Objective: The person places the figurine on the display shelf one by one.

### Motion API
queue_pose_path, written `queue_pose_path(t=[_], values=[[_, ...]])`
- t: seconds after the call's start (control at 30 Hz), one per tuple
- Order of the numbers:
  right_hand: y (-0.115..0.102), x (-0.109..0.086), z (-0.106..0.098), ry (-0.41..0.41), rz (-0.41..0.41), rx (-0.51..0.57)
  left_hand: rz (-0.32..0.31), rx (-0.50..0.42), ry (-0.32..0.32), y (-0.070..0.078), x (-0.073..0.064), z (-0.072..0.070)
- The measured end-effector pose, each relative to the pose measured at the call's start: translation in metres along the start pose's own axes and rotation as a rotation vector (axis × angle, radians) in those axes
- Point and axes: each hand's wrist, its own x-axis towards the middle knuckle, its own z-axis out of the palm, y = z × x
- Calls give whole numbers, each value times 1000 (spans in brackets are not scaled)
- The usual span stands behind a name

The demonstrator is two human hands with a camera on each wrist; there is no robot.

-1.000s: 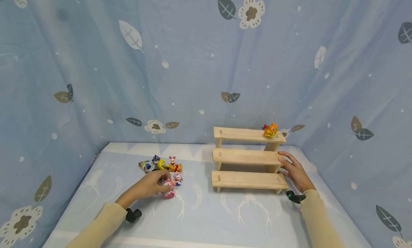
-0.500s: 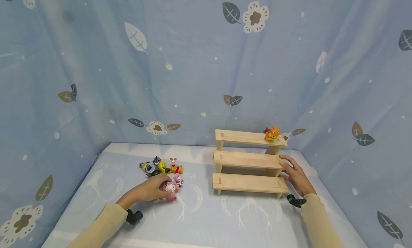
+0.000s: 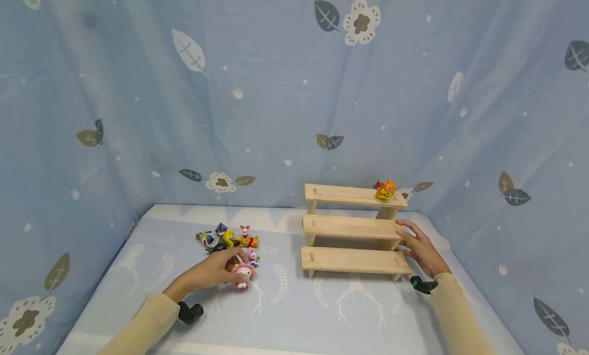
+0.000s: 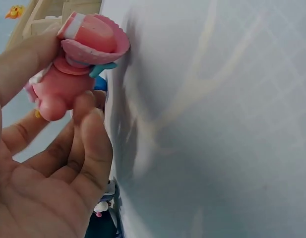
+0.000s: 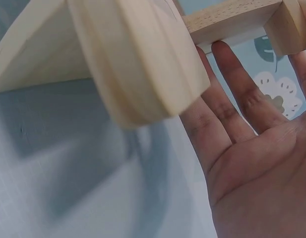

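My left hand pinches a small pink figurine between thumb and fingers, close over the table. In the left wrist view the figurine shows its back, a pink ruffled hood and a bit of blue. Right beside it stands a pink-and-blue figurine. My right hand holds the right end of the middle step of a three-step wooden display stand. Fingers reach under the board in the right wrist view. An orange figurine stands at the right of the top step.
Behind the left hand several figurines cluster, among them a yellow-haired one, a piglet and a dark-hooded one. The patterned cloth table is bounded by hanging blue curtains at the back and sides.
The pink figurine has been turned upright in my left hand, its white face now toward the right. My right hand has stayed at the stand.
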Motion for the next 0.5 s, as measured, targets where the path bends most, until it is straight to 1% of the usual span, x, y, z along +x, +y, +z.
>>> queue_pose_path(t=[0.13, 0.23, 0.37, 0.5], values=[[0, -1, -1, -7, 9, -17, 55, 28, 20, -1, 1, 1], [0, -2, -2, -11, 11, -26, 75, 28, 43, -1, 1, 1], [-1, -1, -2, -9, 18, -23, 68, -5, 78, -2, 1, 2], [-3, 0, -1, -10, 9, -27, 62, -44, 135, -4, 1, 2]])
